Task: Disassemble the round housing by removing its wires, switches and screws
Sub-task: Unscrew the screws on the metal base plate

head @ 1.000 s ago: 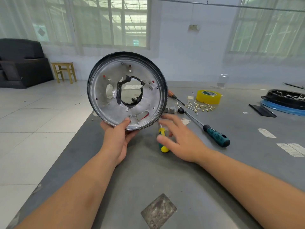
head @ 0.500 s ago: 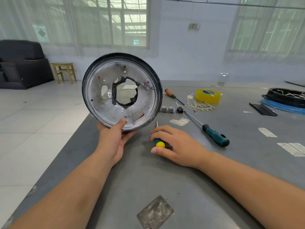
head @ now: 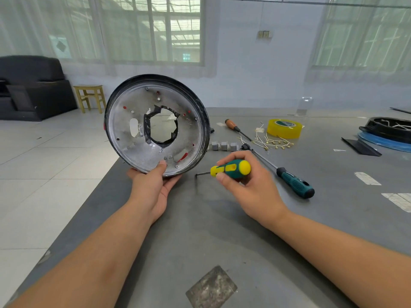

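So the grey worktop point(head: 222, 230) carries everything here, and the big round silver metal housing with the black rim point(head: 142, 143) is stood up on edge near the worktop's left edge, open face toward the camera. The left hand point(head: 153, 187) cups it from below, thumb pressed on the inner plate and fingers curled behind the rim. The right hand point(head: 246, 185) is wrapped around the stubby green-and-yellow screwdriver point(head: 231, 168), just to the right of the housing. The key bit: the driver's long axis lies roughly flat, with its short dark tip pointing left at the housing's lower rim, near it but not touching. The small screw heads on the plate by the thumb are the closest targets, I'd guess, so the tip would need swinging up and in. Hard to tell which holes still hold screws, and the housing's back is hidden.
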The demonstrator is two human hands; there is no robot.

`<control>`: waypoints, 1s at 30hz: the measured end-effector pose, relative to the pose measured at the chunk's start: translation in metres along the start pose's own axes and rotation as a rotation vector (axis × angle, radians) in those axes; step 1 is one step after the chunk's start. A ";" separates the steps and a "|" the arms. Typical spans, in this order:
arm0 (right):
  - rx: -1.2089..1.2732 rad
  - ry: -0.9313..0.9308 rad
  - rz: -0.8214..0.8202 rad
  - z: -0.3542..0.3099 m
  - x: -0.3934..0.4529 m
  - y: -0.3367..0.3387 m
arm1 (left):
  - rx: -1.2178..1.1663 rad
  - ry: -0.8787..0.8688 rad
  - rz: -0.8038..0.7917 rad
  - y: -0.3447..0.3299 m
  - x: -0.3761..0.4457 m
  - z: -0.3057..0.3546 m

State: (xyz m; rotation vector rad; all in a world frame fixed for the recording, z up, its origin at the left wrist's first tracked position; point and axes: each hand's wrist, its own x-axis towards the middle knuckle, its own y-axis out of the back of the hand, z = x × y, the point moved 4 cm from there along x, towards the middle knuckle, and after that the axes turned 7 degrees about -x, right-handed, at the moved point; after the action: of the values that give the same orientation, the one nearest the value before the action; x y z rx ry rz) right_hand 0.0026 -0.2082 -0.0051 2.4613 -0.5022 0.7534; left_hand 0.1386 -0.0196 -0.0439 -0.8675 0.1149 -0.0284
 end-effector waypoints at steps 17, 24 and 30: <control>0.359 -0.107 0.270 0.011 0.010 0.015 | 0.035 0.029 0.047 -0.002 -0.005 0.001; 0.343 -0.150 0.243 0.013 0.010 0.012 | 0.070 0.033 0.037 -0.003 -0.008 0.002; 0.335 -0.157 0.199 0.011 0.008 0.009 | 0.083 0.022 0.024 -0.005 -0.011 0.001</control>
State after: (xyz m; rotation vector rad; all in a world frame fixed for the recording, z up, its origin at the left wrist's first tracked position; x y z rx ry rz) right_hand 0.0094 -0.2232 -0.0046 2.8271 -0.7411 0.7787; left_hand 0.1281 -0.0215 -0.0390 -0.7830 0.1439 -0.0199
